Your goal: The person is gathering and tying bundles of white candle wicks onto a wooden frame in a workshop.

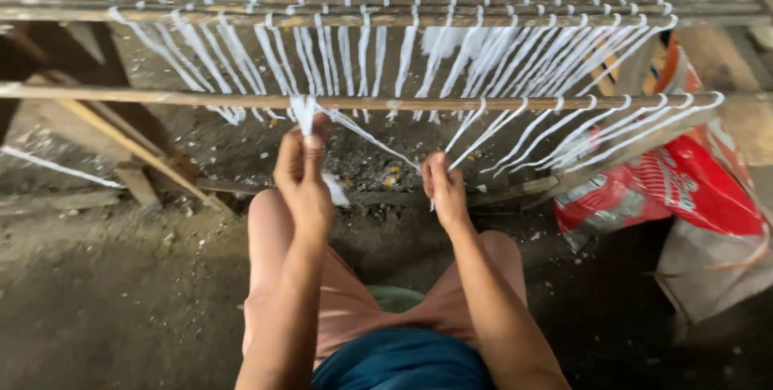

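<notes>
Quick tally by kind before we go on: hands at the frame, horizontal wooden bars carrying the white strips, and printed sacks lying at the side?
Hands: 2, left hand and right hand, each pinching a white strip
Wooden bars: 3, the nearest bar
Printed sacks: 1, red sack
Total: 6

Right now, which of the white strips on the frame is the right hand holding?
The white strip that slants from the near wooden rail, close to the left hand, to the right hand. The others run between the rails, untouched.

My right hand [444,189] hides the strip end it pinches; the red sack [684,189] runs off the right edge, its print blurred.
</notes>
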